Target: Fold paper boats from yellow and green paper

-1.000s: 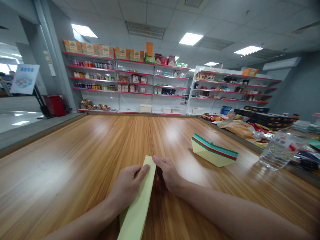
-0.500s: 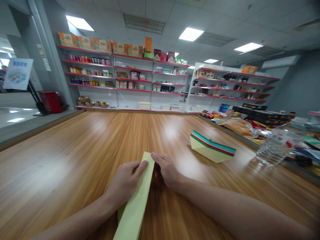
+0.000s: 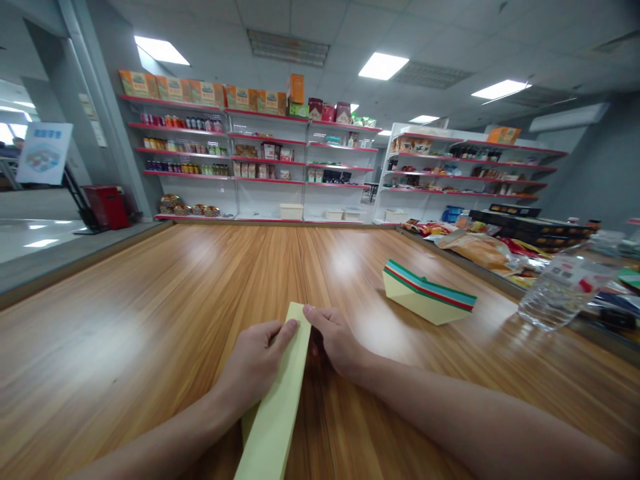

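Note:
A long folded strip of pale yellow paper (image 3: 280,400) lies on the wooden table (image 3: 150,313), running from the near edge toward the middle. My left hand (image 3: 253,370) rests on the strip's left side, its forefinger pressed near the far end. My right hand (image 3: 337,340) pinches the far right corner of the strip between thumb and forefinger. A stack of folded coloured paper (image 3: 427,293), yellow below with red, white and teal edges, sits to the right of my hands.
A clear plastic water bottle (image 3: 563,290) lies at the right. Snack packets (image 3: 480,250) and dark boxes (image 3: 530,223) crowd the table's right edge. Store shelves (image 3: 260,160) with goods line the back wall. A red bin (image 3: 106,207) stands at left.
Both hands stay on the far end of the yellow strip. Only the view has shifted slightly; the paper stack and bottle have not moved.

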`<state>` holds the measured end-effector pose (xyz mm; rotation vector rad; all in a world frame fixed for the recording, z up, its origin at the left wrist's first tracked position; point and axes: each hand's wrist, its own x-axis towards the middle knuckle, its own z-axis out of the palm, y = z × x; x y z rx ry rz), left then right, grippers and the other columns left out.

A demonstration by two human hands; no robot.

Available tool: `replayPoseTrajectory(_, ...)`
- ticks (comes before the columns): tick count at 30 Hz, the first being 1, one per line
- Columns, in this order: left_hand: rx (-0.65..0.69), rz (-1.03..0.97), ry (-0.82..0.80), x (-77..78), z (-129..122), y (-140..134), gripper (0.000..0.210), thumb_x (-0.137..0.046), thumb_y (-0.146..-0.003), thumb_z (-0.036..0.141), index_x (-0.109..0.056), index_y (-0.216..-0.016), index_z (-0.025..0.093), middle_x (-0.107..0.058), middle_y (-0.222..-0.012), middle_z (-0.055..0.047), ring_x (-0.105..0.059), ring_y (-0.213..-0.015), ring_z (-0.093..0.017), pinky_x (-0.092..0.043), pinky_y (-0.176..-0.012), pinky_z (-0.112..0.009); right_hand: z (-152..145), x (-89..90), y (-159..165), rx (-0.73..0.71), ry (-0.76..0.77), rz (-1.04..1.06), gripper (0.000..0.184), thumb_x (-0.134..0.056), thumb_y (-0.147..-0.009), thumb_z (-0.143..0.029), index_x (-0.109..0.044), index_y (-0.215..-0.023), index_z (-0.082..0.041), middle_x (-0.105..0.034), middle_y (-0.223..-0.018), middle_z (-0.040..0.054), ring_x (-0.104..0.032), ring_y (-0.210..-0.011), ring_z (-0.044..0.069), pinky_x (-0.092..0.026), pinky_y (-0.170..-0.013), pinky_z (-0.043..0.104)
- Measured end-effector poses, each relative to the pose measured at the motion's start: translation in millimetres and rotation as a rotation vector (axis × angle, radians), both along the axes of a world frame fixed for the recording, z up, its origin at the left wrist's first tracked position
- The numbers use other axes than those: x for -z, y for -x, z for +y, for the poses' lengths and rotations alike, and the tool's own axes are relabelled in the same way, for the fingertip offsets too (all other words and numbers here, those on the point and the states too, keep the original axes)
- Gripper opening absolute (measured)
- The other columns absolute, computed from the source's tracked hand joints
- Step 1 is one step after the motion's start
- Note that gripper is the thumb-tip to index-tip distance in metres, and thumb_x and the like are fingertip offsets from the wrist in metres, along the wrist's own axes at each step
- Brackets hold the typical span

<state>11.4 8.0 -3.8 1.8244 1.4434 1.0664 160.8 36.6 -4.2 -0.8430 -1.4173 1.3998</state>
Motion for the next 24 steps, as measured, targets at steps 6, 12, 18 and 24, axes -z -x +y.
replayPoseTrajectory(6, -0.039, -0.031, -0.008, -3.8, 0, 1, 0.049, -0.043, -0.081, 0.054, -0.061, -0.059, 0.014, -0.052, -0.051, 0.0, -0.044, -0.048, -0.013, -0.028, -0.045, -0.024, -2, -2.4, 0, -0.022, -0.026, -0.086, 0.053, -0.046, -0.083, -0.058, -0.046, -0.051, -0.016, -0.042, -0.037, -0.0036, -0.035, -0.031, 0.006, -0.022, -0.032, 0.019)
replayPoseTrajectory(12, -0.139, -0.04, -0.014, -3.1, 5, 7, 0.049, -0.042, -0.082, 0.055, -0.057, -0.057, 0.015, -0.052, -0.052, 0.0, -0.047, -0.05, -0.014, -0.029, -0.046, -0.024, -8, -3.5, -4, -0.243, -0.153, -0.253, 0.047, -0.049, -0.083, -0.054, -0.049, -0.057, -0.015, -0.049, -0.044, -0.0023, -0.043, -0.037, 0.006, -0.028, -0.034, 0.017)
replayPoseTrajectory(18, -0.135, -0.07, 0.01, -0.4, 10, 7, 0.047, -0.039, -0.084, 0.054, -0.054, -0.06, 0.016, -0.053, -0.054, 0.0, -0.047, -0.051, -0.015, -0.03, -0.047, -0.024, -6, -1.8, -4, -0.224, -0.127, -0.25, 0.044, -0.047, -0.085, -0.05, -0.049, -0.06, -0.015, -0.049, -0.046, -0.0031, -0.04, -0.036, 0.006, -0.028, -0.033, 0.016)
replayPoseTrajectory(24, -0.264, 0.017, -0.026, -6.5, 8, 10, 0.048, -0.038, -0.085, 0.054, -0.047, -0.055, 0.018, -0.047, -0.051, 0.002, -0.045, -0.049, -0.014, -0.029, -0.047, -0.024, -11, -3.0, -5, -0.358, -0.187, -0.371, 0.043, -0.048, -0.086, -0.048, -0.052, -0.06, -0.014, -0.053, -0.051, -0.0005, -0.046, -0.042, 0.007, -0.033, -0.037, 0.016)
